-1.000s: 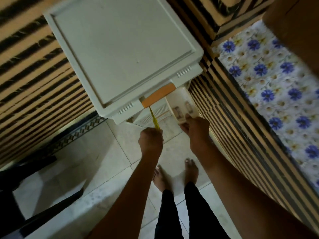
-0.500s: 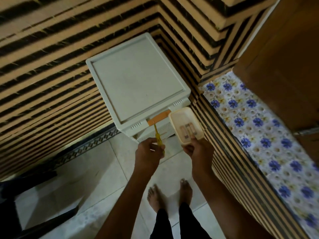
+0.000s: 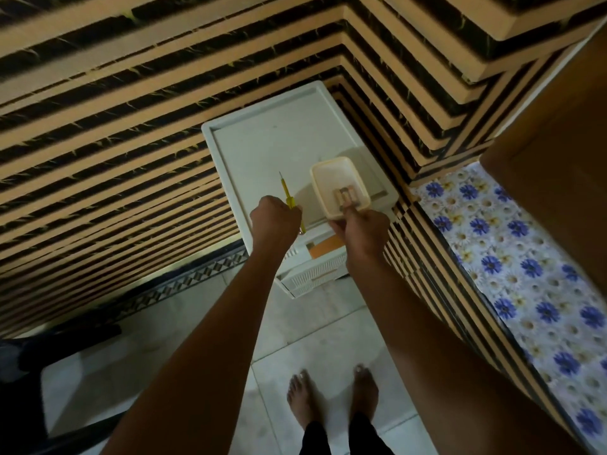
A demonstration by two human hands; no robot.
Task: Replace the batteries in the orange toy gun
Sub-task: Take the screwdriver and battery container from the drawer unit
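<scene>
Two hands are out over the white drawer unit [image 3: 262,149] in the striped corner. I see my right hand [image 3: 363,229] pinch the near edge of a pale plastic tub [image 3: 331,182] with small batteries [image 3: 345,196] inside. My left hand [image 3: 274,218] is wrapped tight round a thin yellow screwdriver [image 3: 286,191], tip pointing away.

Matt plastic container [image 3: 331,178] — glossy floor tiles [image 3: 315,336]

Dim room: striped walls [image 3: 115,126] meet far; pale tiled floor [image 3: 312,339]; floral-covered surface [image 3: 525,274] right; white drawer unit [image 3: 262,149] in the corner.
</scene>
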